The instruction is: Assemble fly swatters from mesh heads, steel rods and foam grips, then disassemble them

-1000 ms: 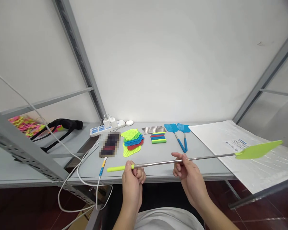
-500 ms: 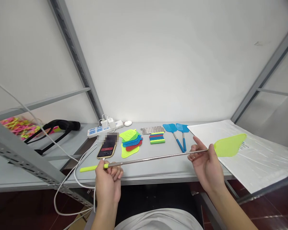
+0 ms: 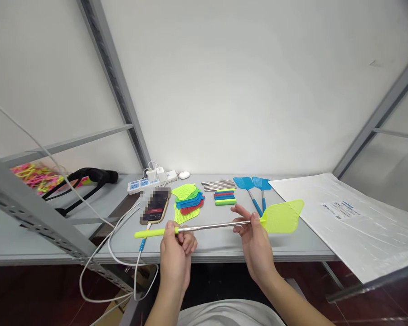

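swatter (image 3: 214,226): one, yellow-green with metal shaft; held crosswise by both hands over the near part of the grey table (image 3: 217,242), blade (image 3: 283,217) to the right, grip (image 3: 152,233) to the left.
left hand (image 3: 177,248): fingers curled round the swatter where grip meets shaft, thumb on top.
right hand (image 3: 257,246): thumb and fingers lightly pinching the shaft just beside the blade, index finger extended.
loose blades (image 3: 189,203): overlapping pile; green, blue, red, yellow-green.
metal rods (image 3: 218,185): laid side by side, toward the back.
loose handles (image 3: 225,197): coloured row, just in front of the rods.
blue swatters (image 3: 244,183): two, lying near each other, right of the handles.
white packet (image 3: 370,235): flat, printed label, table's right side.
phone (image 3: 159,210): left of the pile, partly pixelated, cable attached.
power strip (image 3: 144,185): behind the phone, white plugs in it.
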A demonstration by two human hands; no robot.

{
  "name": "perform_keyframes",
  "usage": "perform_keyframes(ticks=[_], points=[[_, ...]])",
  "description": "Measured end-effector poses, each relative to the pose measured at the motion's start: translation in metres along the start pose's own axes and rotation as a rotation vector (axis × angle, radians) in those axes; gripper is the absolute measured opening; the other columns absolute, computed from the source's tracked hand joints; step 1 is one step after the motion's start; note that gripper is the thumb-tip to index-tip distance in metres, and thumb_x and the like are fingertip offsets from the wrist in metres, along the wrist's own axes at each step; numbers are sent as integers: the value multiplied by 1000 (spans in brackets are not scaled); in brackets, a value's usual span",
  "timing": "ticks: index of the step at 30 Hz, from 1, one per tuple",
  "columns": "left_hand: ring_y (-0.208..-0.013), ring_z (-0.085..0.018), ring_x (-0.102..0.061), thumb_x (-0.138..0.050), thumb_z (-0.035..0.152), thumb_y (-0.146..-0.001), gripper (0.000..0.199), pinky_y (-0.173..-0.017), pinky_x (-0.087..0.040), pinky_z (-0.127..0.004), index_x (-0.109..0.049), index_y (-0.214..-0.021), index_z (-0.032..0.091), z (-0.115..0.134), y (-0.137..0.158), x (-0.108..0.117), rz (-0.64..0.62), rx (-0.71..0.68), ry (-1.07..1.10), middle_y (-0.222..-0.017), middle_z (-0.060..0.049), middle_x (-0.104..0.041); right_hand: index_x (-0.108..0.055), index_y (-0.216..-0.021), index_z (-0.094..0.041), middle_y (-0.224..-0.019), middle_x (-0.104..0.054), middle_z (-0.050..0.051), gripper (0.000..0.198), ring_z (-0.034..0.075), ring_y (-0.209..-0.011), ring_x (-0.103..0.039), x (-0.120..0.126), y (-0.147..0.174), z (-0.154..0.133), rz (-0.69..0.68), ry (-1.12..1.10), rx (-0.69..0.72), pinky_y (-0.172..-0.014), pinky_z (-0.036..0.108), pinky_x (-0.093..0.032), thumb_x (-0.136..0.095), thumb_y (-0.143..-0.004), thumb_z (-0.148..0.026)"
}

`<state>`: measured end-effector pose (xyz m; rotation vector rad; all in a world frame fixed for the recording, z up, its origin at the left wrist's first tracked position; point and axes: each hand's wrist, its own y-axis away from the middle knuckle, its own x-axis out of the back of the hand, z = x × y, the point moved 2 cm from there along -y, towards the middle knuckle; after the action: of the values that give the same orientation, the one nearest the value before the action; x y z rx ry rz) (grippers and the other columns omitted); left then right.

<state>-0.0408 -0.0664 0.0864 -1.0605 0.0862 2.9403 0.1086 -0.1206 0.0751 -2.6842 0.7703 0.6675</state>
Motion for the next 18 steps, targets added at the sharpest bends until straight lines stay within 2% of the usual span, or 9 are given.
perform_keyframes(ticks=[3, 5, 7, 10, 12, 14, 16, 18], points=[[-41, -8, -24, -53, 52, -89, 46, -41, -29, -22, -37, -60, 21, 7, -6, 7, 55, -5, 20, -46, 8, -30, -65, -123, -28, -119, -64, 8, 47, 17, -86, -57, 1, 5, 8, -157, 10, -157, -74, 32, -44, -47, -92, -58], [-40, -7, -22, -54, 52, -88, 46, -40, -29, -22, -36, -59, 21, 7, -11, 11, 85, 28, 58, -46, 8, -30, -67, -120, -26, -115, -64, 10, 49, 19, -84, -59, 7, 2, 9, -264, 9, -230, -70, 33, -45, -54, -87, -60], [-40, -7, -23, -56, 50, -87, 47, -40, -30, -21, -36, -58, 21, 1, -17, 14, 110, 60, 77, -46, 8, -31, -69, -110, -24, -106, -65, 9, 48, 19, -79, -59, 18, -9, 6, -271, -11, -221, -68, 33, -45, -62, -80, -62], [-41, -7, -24, -58, 50, -87, 47, -39, -28, -21, -37, -57, 20, -10, -30, 12, 131, 83, 88, -48, 8, -33, -70, -90, -24, -82, -64, 2, 45, 14, -59, -51, 37, -37, -5, -172, -41, -89, -65, 35, -47, -77, -64, -60], [-42, -7, -24, -58, 50, -87, 47, -38, -27, -20, -38, -57, 20, -16, -43, 6, 150, 85, 81, -49, 7, -34, -69, -83, -25, -74, -63, 0, 44, 13, -54, -50, 46, -59, -17, -55, -52, 20, -62, 35, -49, -84, -56, -56], [-42, -7, -24, -58, 49, -87, 46, -38, -26, -20, -38, -57, 20, -20, -58, -2, 166, 79, 63, -49, 7, -34, -69, -89, -26, -80, -66, 1, 41, 17, -66, -59, 50, -80, -30, 154, -58, 107, -63, 34, -52, -83, -61, -52], [-42, -7, -24, -58, 46, -87, 45, -38, -27, -21, -38, -57, 20, -25, -72, -11, 155, 60, 46, -49, 7, -31, -68, -101, -27, -96, -68, 2, 36, 19, -87, -64, 47, -97, -40, 344, -38, 153, -66, 30, -55, -77, -72, -47], [-42, -7, -23, -57, 46, -88, 45, -39, -27, -21, -36, -56, 21, -30, -82, -21, 144, 44, 45, -48, 8, -29, -67, -110, -27, -107, -68, 3, 37, 19, -99, -63, 41, -108, -42, 432, 1, 158, -69, 27, -56, -73, -78, -43]])
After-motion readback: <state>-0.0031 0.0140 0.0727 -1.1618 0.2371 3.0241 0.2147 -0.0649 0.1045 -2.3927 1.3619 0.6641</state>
